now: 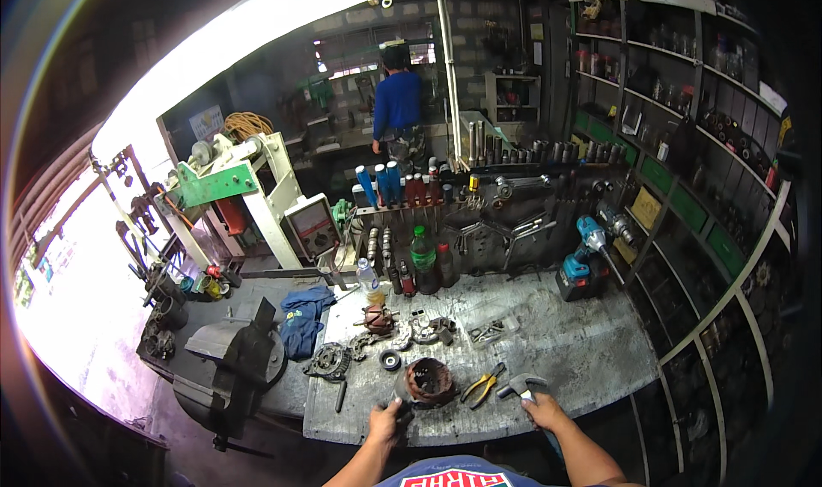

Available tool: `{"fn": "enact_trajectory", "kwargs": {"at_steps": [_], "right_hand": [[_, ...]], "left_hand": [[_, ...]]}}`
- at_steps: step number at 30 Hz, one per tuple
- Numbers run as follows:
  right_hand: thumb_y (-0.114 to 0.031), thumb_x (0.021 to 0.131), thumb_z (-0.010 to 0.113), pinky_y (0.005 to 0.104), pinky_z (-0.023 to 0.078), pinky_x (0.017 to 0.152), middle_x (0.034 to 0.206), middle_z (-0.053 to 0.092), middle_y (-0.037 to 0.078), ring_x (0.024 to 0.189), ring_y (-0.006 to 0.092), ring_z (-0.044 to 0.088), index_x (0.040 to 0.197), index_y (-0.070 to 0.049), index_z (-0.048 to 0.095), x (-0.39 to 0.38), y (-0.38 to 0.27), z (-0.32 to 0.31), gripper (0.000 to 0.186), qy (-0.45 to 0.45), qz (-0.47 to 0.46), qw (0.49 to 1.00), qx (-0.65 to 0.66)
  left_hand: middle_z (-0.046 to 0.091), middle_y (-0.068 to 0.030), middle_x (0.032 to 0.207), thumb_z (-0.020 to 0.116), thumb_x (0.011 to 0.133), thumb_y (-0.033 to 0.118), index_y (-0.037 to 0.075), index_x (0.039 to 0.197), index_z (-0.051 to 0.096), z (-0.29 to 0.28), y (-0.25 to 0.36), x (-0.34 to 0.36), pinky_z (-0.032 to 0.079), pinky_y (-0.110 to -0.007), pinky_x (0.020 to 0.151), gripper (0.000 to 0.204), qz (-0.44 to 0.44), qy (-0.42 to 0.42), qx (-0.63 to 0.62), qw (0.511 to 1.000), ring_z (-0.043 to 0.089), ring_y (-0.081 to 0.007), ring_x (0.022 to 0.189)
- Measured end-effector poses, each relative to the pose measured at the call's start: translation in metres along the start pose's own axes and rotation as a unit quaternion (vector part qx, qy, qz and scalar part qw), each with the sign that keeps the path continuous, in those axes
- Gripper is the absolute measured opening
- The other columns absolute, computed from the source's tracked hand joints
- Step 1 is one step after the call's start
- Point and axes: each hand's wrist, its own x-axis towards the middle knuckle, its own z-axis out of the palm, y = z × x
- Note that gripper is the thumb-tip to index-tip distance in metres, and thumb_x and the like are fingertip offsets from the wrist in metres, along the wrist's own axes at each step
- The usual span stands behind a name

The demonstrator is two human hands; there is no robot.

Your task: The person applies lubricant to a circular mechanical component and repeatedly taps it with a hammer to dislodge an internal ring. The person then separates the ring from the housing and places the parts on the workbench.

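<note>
My right hand (541,412) grips a claw hammer (520,384) at the table's front right. My left hand (384,420) is closed beside a rusty ring-shaped motor part with windings (428,382), on something dark that I cannot make out. Yellow-black pliers (479,387) lie between the part and the hammer. Behind them are a bearing or pulley (390,359), an open metal housing (325,363), a copper-wound rotor (378,320), casting pieces (424,333) and small parts (488,333). A short dark bar (341,394) lies at the left.
A metal worktable (582,350) holds bottles (423,260) and a cordless driver (583,260). A large vise (223,376) and blue cloth (301,324) are at left, a tool board (505,230) behind, shelves (685,93) at right. A person in blue (396,106) stands beyond.
</note>
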Motion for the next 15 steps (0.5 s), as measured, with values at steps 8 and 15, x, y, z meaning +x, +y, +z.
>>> {"fn": "enact_trajectory", "kwargs": {"at_steps": [8,15], "right_hand": [[-0.033,0.105,0.07,0.0449,0.058,0.064,0.079,0.073,0.017,0.064,0.0299,0.073,0.114,0.003,0.068,-0.003,0.003,0.004,0.038,0.092,-0.13,0.983,-0.092],[-0.032,0.11,0.066,0.0408,0.054,0.052,0.07,0.065,0.01,0.055,0.0206,0.066,0.104,0.002,0.064,-0.008,-0.016,-0.015,0.035,-0.041,-0.057,0.995,0.064]], "left_hand": [[0.053,-0.0198,0.159,0.069,0.106,0.019,0.012,0.166,0.032,0.015,-0.015,0.038,0.045,-0.06,0.121,0.071,0.056,-0.166,-0.168,0.97,0.056,-0.0374,0.144],[0.058,-0.0137,0.157,0.075,0.106,0.035,0.005,0.16,0.047,0.018,-0.02,0.033,0.042,-0.05,0.125,0.068,0.085,-0.118,-0.084,0.986,0.056,-0.03,0.144]]}}
